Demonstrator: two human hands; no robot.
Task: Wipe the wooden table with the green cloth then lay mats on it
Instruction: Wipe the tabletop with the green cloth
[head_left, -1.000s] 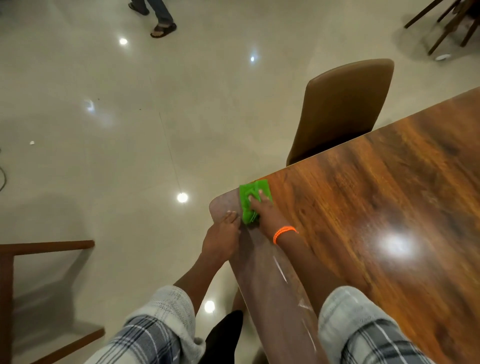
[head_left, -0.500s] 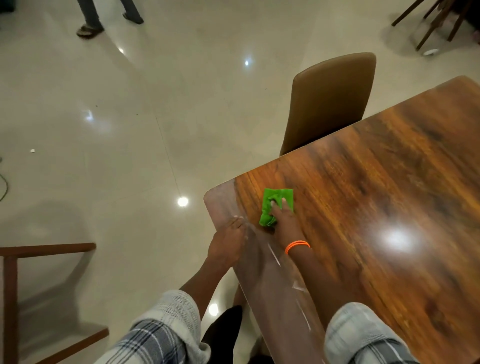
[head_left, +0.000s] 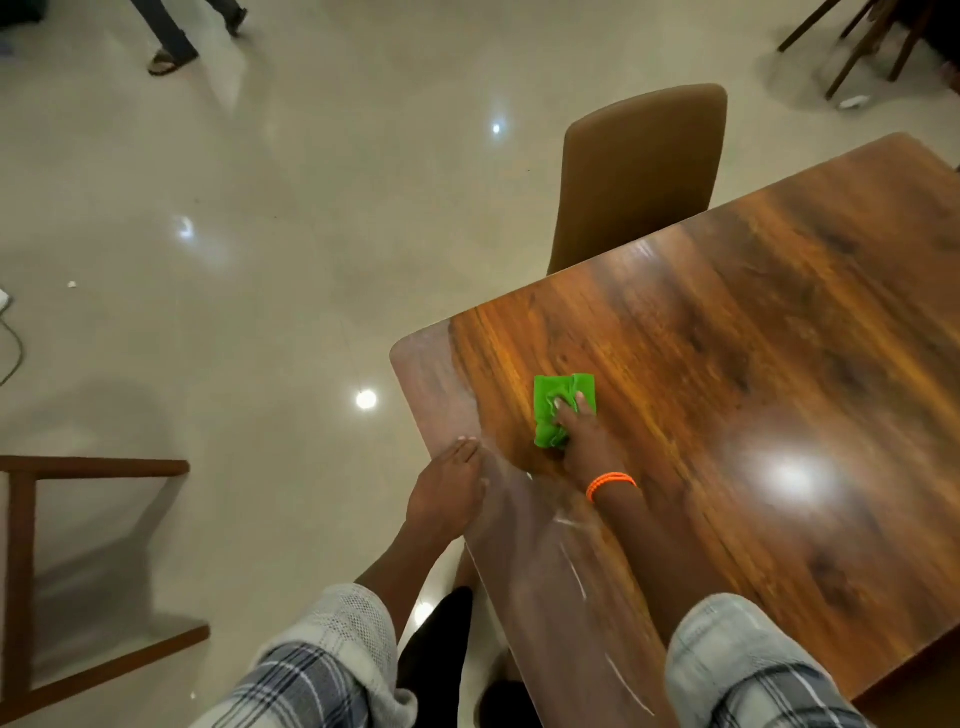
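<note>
The green cloth (head_left: 548, 395) lies bunched on the glossy wooden table (head_left: 727, 338), a little in from its near-left corner. My right hand (head_left: 587, 441), with an orange band at the wrist, presses down on the cloth with its fingers laid flat over it. Along the table's left edge my left hand (head_left: 449, 493) rests with straight fingers and holds nothing. No mats are in view.
A brown padded chair (head_left: 639, 176) stands tucked against the table's far side. A wooden frame (head_left: 21, 571) is at the left edge of view. Another person's legs (head_left: 171, 47) are on the tiled floor top left, and chair legs (head_left: 857, 47) top right.
My right hand has slid the cloth from the table's corner rightward, further onto the tabletop. My left hand has stayed on the table's left edge.
</note>
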